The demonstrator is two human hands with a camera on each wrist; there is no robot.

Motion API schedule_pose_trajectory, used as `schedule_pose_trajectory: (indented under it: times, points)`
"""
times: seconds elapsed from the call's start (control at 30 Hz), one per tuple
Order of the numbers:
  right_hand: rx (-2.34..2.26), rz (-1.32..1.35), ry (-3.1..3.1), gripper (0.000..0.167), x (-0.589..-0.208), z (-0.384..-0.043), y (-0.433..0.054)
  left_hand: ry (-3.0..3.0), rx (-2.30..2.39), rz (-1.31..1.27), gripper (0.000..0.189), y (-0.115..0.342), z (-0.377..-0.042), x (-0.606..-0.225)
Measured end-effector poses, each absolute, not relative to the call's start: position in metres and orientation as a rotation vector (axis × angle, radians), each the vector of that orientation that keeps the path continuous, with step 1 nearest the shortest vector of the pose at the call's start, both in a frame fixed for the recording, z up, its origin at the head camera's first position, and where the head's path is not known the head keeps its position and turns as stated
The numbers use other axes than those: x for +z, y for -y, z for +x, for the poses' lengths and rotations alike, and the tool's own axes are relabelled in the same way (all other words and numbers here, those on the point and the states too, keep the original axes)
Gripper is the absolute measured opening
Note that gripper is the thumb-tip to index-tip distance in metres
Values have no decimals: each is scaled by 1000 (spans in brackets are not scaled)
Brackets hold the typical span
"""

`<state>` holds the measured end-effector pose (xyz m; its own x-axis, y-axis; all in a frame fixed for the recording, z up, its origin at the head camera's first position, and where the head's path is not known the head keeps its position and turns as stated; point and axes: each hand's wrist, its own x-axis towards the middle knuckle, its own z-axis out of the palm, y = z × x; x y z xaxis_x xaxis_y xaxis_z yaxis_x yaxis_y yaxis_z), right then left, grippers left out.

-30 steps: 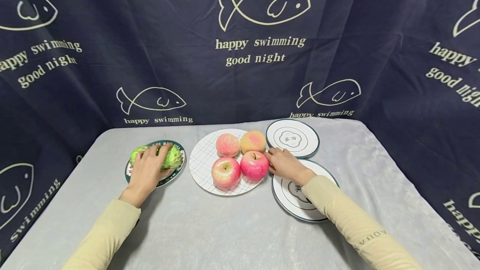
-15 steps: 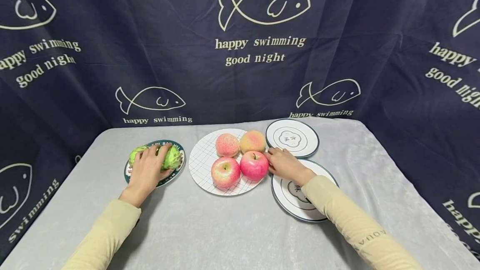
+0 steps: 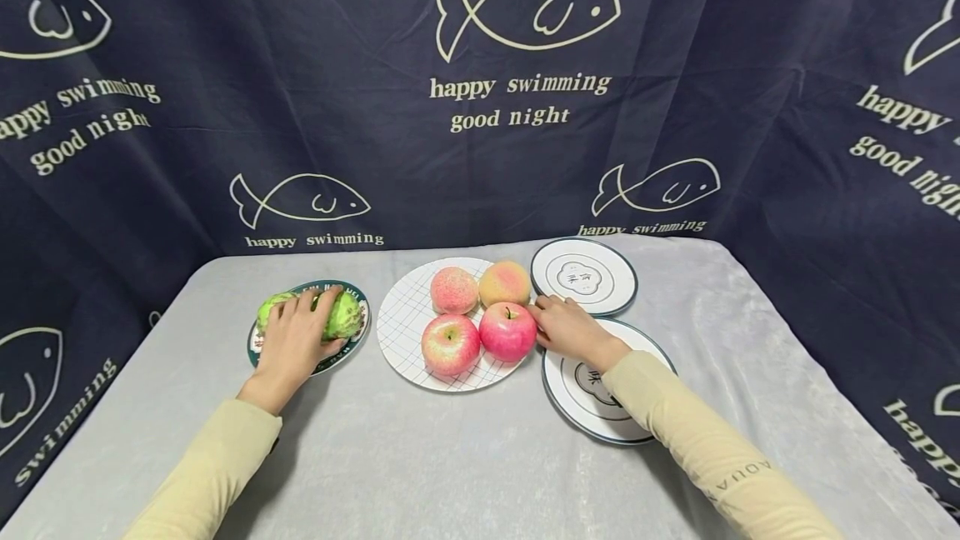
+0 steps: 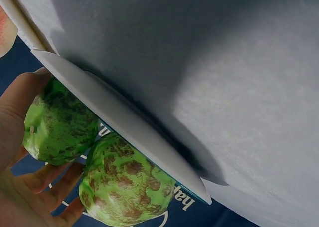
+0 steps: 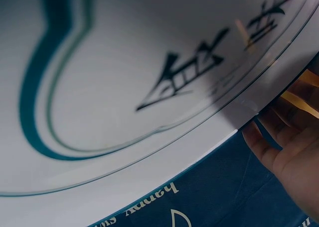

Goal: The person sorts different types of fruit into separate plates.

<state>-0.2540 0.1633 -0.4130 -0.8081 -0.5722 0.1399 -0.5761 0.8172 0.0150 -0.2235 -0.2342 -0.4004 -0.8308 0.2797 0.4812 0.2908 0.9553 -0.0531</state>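
Observation:
My left hand (image 3: 295, 338) grips a green custard apple (image 4: 62, 125) with brown patches, its thumb on one side and its fingers round the other. A second custard apple (image 4: 124, 182) lies against those fingers, both fruits over the small green-rimmed plate (image 3: 322, 370). My right hand (image 3: 570, 329) reaches over the nearer white plate (image 3: 592, 419), fingertips right at the side of a red apple (image 3: 508, 332). In the right wrist view its fingers (image 5: 256, 143) lie loosely bent at the plate's rim, partly hidden behind it.
The red apple shares a checked white plate (image 3: 401, 340) with a paler apple (image 3: 451, 345), a pink peach (image 3: 454, 290) and a yellow-pink peach (image 3: 505, 283). Behind the right hand is another white plate (image 3: 618, 273). Grey cloth (image 3: 420, 465) covers the table; a dark curtain (image 3: 480, 190) hangs behind.

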Motion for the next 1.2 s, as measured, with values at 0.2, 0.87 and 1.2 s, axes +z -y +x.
schedule_pose_trajectory:
  times: [0.2,0.87,1.2]
  points:
    - [44,908,2862,31,-413,-254,-163,2603,-33,-404,80,233,-223,-398]
    - [55,946,2824,23,-407,-254,-167,2559,-83,-439,60,206,-217,-389]
    - [71,958,2740,24,-397,-257,-172,2535,-96,-490,55,194,-214,-391]
